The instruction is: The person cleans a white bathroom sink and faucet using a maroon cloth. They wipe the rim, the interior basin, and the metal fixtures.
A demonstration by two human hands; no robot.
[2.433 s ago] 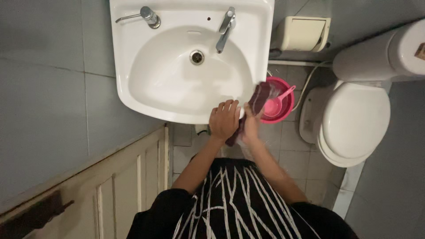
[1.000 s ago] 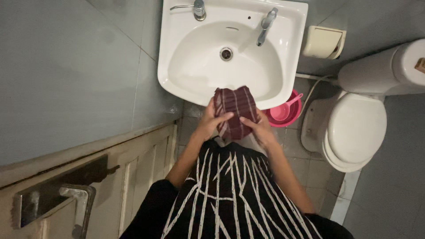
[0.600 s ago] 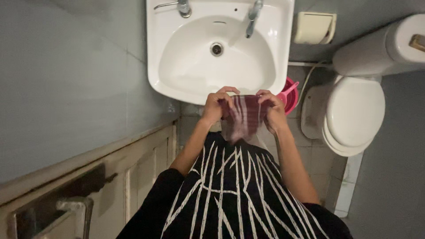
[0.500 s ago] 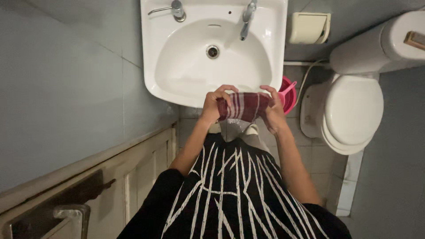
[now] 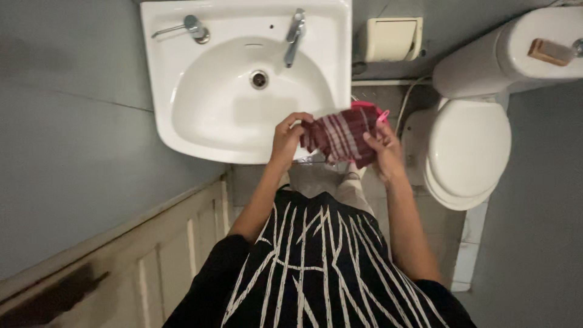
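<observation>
A dark red cloth with pale stripes (image 5: 341,136) is stretched between both my hands at the front right corner of the white sink (image 5: 182,124). My left hand (image 5: 285,138) pinches its left edge over the sink's rim. My right hand (image 5: 385,147) grips its right edge, just above the floor beside the toilet. The cloth hides most of a pink basin (image 5: 368,107) on the floor behind it.
A chrome tap (image 5: 294,33) and a soap pump (image 5: 193,26) stand at the sink's back. The white toilet (image 5: 467,152) with its lid down is at the right, a cream paper holder (image 5: 390,37) on the wall. A cream panelled door (image 5: 176,255) lies at the lower left.
Earlier my hands were at the sink's front rim with the cloth bunched. Since then I have spread the cloth wide between both hands, and it has shifted right toward the pink basin.
</observation>
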